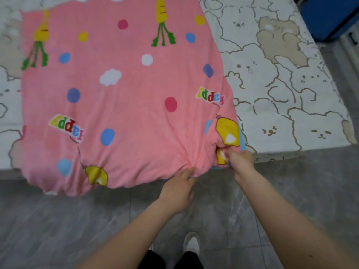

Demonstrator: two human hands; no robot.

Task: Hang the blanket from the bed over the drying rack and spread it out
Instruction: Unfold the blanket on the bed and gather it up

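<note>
A pink blanket printed with carrots, coloured dots and the word "Happy" lies spread on the bed, its near edge hanging over the bedside. My left hand pinches the bunched near hem, fingers closed on the fabric. My right hand grips the blanket's near right corner beside a yellow print, and the cloth gathers into folds between both hands. No drying rack is in view.
The bed wears a white sheet with bear and rabbit outlines. A blue object stands at the top right past the bed. Grey tiled floor lies below, with my white shoe at the bottom centre.
</note>
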